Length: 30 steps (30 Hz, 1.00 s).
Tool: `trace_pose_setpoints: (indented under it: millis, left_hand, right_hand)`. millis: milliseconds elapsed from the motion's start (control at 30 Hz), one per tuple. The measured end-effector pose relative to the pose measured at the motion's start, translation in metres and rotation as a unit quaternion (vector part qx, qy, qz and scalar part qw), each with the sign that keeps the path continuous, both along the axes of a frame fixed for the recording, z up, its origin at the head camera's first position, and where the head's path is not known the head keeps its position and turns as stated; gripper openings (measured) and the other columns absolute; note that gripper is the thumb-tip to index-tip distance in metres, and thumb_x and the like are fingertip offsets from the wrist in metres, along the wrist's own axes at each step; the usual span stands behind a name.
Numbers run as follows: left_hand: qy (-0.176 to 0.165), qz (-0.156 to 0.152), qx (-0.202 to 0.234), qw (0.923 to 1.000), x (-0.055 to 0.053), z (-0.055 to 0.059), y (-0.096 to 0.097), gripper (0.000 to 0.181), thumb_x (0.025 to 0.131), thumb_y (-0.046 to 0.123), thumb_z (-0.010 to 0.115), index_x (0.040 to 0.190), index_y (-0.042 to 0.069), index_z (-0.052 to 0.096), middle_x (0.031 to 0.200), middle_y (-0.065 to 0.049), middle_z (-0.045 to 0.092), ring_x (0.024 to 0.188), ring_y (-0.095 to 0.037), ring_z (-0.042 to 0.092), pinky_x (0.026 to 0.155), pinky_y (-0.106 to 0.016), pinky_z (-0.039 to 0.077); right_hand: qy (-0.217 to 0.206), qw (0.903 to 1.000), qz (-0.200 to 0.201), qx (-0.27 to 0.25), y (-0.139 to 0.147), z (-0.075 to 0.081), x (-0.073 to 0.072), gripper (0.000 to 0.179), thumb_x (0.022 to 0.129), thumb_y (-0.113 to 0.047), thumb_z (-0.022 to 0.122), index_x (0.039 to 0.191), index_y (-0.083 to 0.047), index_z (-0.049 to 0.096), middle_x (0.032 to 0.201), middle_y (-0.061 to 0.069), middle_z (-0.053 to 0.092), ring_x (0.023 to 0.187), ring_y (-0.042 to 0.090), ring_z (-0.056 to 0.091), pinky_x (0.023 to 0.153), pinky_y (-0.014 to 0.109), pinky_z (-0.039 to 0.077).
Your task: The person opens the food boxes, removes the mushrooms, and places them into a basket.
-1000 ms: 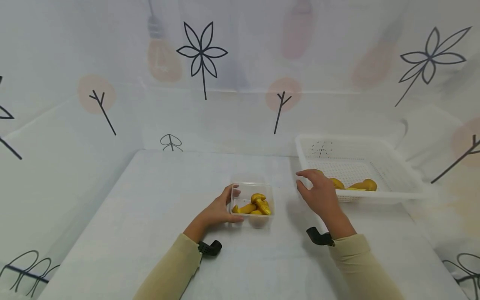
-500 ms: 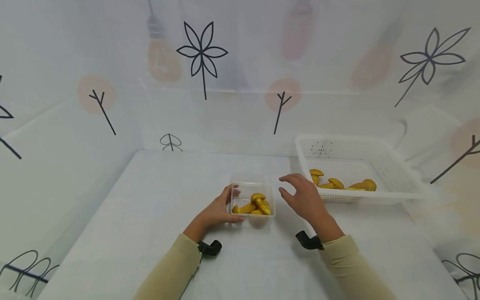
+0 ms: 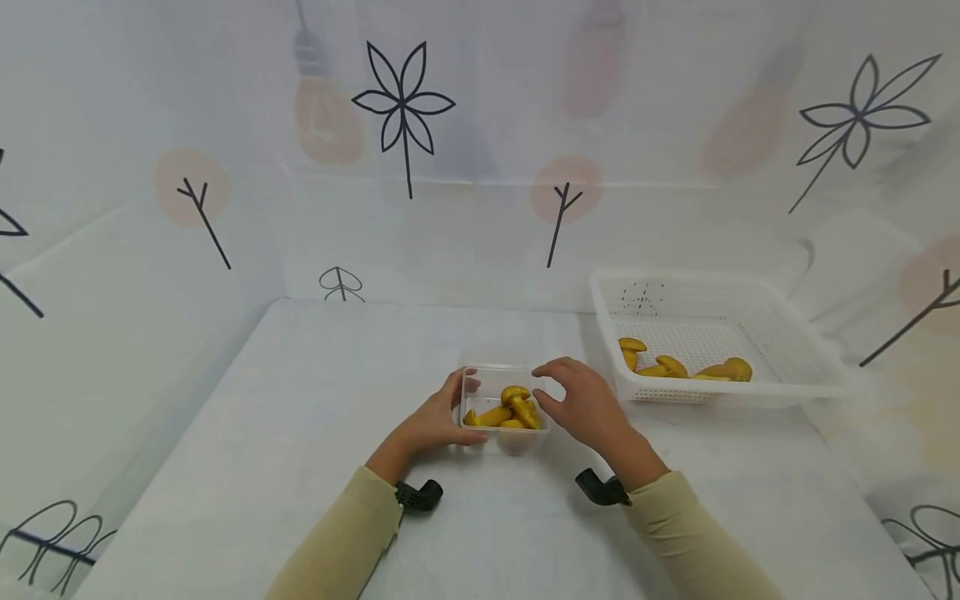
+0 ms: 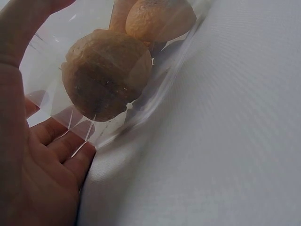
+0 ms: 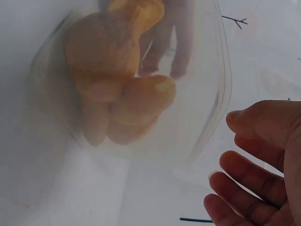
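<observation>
A small clear plastic box (image 3: 500, 430) stands on the white table, with several yellow mushrooms (image 3: 517, 397) piled toward its right side. My left hand (image 3: 429, 427) grips the box by its left end, thumb at the near side and fingers at the far side. Through the clear wall, the left wrist view shows a rounded mushroom cap (image 4: 106, 75) close to my fingers. My right hand (image 3: 588, 408) is at the box's right end, thumb and fingers parted and nothing between them. In the right wrist view, its fingertips (image 5: 237, 117) are beside the box wall.
A white perforated basket (image 3: 780, 389) stands at the back right, holding several more yellow mushrooms (image 3: 667, 367) along its near side. White cloth with printed flowers and bulbs hangs behind and at both sides of the table (image 3: 300, 400).
My right hand has moved left, from over the basket's near left corner to the right end of the clear box. The left hand and the box have stayed in place.
</observation>
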<state>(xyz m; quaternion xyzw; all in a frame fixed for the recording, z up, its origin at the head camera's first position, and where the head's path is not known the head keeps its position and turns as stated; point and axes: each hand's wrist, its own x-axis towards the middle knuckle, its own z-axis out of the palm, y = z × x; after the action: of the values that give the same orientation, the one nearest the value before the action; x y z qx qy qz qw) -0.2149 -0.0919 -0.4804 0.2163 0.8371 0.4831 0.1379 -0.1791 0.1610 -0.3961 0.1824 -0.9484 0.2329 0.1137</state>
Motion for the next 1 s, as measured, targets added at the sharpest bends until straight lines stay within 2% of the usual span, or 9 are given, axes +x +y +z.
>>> trace_pose_setpoints:
  millis: [267,400,600,833,1000]
  left_hand:
    - [0.005,0.000,-0.003,1.0000,-0.001,-0.001,0.000,0.104,0.071,0.043,0.084,0.150,0.027,0.019,0.150,-0.003,0.041,0.143,-0.025,0.035,0.119,-0.045,0.029]
    - [0.001,-0.002,0.002,1.0000,0.000,0.000,0.000,0.105,0.071,0.041,0.084,0.151,0.025,0.019,0.151,-0.003,0.041,0.144,-0.026,0.035,0.119,-0.045,0.028]
    - [0.004,-0.003,0.004,1.0000,-0.001,-0.001,-0.001,0.106,0.071,0.038,0.085,0.152,0.020,0.018,0.150,-0.005,0.041,0.143,-0.026,0.035,0.119,-0.044,0.028]
    - [0.005,0.001,-0.002,1.0000,-0.001,-0.002,-0.001,0.104,0.071,0.039,0.085,0.150,0.025,0.019,0.150,-0.003,0.041,0.143,-0.026,0.036,0.118,-0.045,0.029]
    - [0.005,0.002,-0.004,1.0000,-0.001,-0.002,0.000,0.104,0.071,0.041,0.084,0.150,0.025,0.019,0.150,-0.003,0.042,0.143,-0.026,0.036,0.118,-0.045,0.029]
  right_hand:
    - [-0.043,0.9988,0.015,0.018,-0.010,0.000,0.001,0.026,0.087,-0.026,0.073,0.109,-0.013,0.070,0.115,0.004,0.066,0.108,0.025,0.062,0.091,0.045,0.055]
    - [-0.062,0.9975,0.022,0.026,-0.014,0.000,0.001,0.024,0.087,-0.025,0.072,0.108,-0.013,0.070,0.112,0.004,0.067,0.106,0.025,0.062,0.092,0.045,0.054]
    - [-0.064,0.9963,0.041,0.040,-0.017,0.001,0.001,0.022,0.087,-0.024,0.071,0.106,-0.012,0.071,0.110,0.005,0.068,0.102,0.024,0.063,0.090,0.044,0.054]
    - [-0.088,0.9931,0.051,0.058,-0.021,0.004,0.001,0.022,0.087,-0.025,0.071,0.106,-0.012,0.071,0.109,0.004,0.068,0.102,0.022,0.062,0.092,0.043,0.054]
    - [-0.096,0.9897,0.065,0.083,-0.023,0.006,-0.001,0.022,0.087,-0.023,0.072,0.106,-0.012,0.072,0.108,0.001,0.068,0.101,0.021,0.062,0.092,0.041,0.054]
